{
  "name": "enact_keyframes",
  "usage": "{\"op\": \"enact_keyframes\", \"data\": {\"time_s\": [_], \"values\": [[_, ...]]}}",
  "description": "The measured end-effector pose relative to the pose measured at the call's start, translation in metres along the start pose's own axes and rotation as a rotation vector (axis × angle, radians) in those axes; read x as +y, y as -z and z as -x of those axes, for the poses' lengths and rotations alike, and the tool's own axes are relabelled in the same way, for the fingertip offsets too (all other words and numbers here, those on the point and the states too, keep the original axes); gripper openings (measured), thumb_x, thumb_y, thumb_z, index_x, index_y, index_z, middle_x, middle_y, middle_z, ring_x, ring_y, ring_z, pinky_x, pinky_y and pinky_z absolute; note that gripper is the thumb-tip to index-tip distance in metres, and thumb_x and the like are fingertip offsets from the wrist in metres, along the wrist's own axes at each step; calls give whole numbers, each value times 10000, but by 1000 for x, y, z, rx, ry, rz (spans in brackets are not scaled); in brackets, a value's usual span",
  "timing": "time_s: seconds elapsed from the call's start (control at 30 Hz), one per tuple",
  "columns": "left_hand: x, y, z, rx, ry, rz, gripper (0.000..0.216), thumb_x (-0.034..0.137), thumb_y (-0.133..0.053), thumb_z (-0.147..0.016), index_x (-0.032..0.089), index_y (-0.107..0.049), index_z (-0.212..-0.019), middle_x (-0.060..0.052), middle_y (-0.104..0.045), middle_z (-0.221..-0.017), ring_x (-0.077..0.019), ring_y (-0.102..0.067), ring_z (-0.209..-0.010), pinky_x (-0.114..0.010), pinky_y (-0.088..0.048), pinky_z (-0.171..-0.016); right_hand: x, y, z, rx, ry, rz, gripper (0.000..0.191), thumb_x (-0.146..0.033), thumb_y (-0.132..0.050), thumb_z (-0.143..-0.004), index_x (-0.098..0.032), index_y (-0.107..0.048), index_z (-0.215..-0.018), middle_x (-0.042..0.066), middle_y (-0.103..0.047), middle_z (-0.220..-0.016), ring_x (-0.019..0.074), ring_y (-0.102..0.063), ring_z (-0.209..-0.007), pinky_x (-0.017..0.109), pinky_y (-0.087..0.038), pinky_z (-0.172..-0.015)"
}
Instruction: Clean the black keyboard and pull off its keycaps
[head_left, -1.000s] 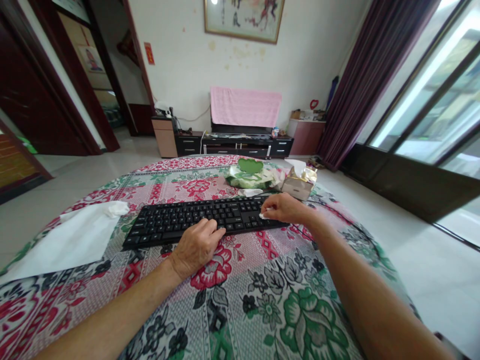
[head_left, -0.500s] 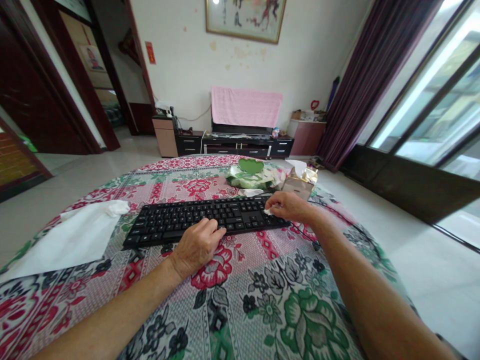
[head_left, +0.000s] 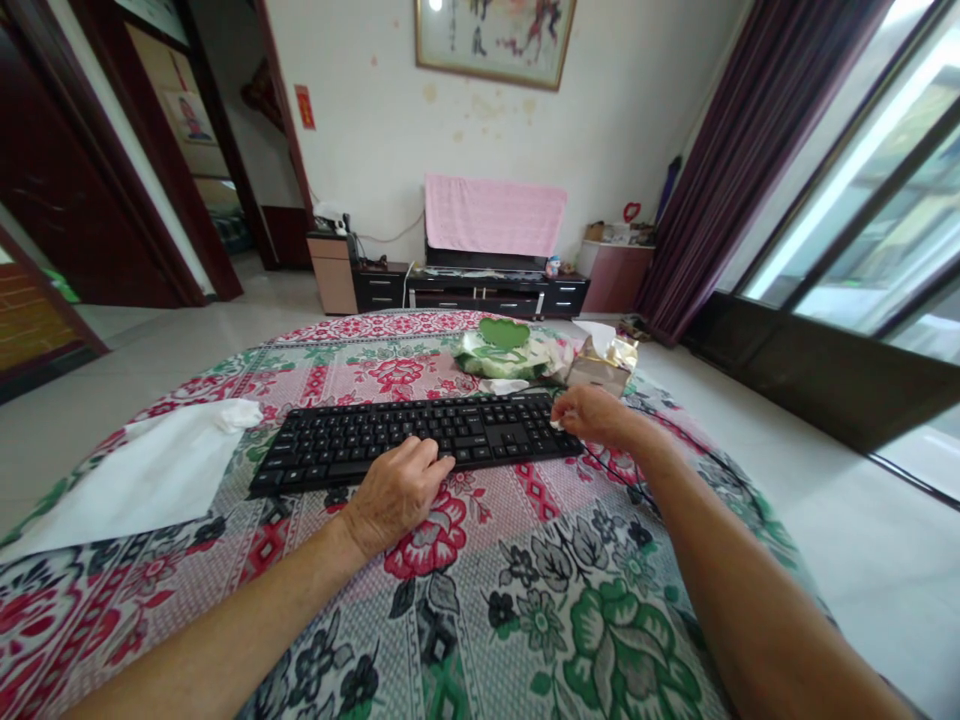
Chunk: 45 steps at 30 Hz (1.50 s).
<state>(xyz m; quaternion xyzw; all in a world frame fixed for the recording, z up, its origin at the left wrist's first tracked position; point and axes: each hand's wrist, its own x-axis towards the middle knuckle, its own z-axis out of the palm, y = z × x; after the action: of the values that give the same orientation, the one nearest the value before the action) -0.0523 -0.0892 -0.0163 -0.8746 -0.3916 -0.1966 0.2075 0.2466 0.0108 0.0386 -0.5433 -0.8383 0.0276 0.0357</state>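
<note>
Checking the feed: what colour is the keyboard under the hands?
Black, keys and frame alike; the keyboard shows clearly in the head view.
</note>
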Motion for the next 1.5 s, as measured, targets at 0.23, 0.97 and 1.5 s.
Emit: {"op": "enact_keyframes", "data": {"time_s": [0.23, 0.97, 1.5], "values": [[0, 0, -1, 17, -7, -1, 224, 150, -437, -894, 156, -655, -947, -41, -512, -736, -173, -449, -703, -281, -443, -604, -29, -10, -5, 132, 141, 33, 267, -176, -455, -817, -223, -693, -928, 59, -622, -923, 147, -571, -816, 228, -391, -735], [-1, -1, 1, 21, -7, -1, 212, 150, -452, -888, 164, -652, -958, -35, -504, -739, -171, -448, -712, -282, -441, -606, -4, -23, -12, 266, -154, 59, 296, -152, -468, -784, -193, -679, -988, 89, -594, -898, 182, -560, -806, 262, -403, -727], [0, 1, -1, 30, -10, -7, 201, 140, -458, -879, 155, -648, -940, -35, -507, -733, -171, -451, -700, -280, -444, -599, 13, -38, -20, 345, -116, 10, 406, -58, -404, -777, -181, -668, -1060, 92, -600, -943, 172, -563, -851, 244, -411, -767]]}}
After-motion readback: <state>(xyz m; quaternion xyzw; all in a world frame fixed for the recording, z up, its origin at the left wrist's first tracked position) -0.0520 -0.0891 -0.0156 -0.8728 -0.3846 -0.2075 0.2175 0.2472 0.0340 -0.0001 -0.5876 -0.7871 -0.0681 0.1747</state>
